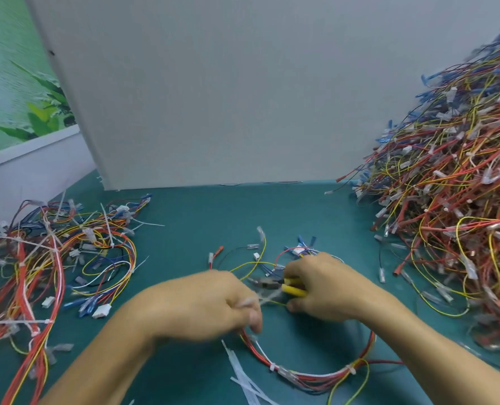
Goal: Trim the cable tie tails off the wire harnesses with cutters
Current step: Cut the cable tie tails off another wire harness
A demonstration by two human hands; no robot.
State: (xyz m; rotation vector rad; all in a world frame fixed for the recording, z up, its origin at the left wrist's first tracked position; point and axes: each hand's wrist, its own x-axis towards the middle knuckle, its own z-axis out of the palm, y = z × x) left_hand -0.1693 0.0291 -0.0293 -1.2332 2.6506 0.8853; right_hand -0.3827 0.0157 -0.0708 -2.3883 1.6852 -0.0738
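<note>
A wire harness (307, 372) of red, white and yellow wires loops on the green table in front of me. My left hand (213, 302) pinches part of the harness near a blurred white cable tie tail (267, 298). My right hand (321, 285) grips yellow-handled cutters (289, 287), whose dark jaws point left at that tail. White tie heads sit on the lower loop. Cut white tie tails (242, 375) lie on the table below my left hand.
A tangle of harnesses (56, 258) with long uncut ties lies at the left. A tall heap of harnesses (453, 206) fills the right side. A grey board (213, 97) stands upright at the back of the green table (202, 217).
</note>
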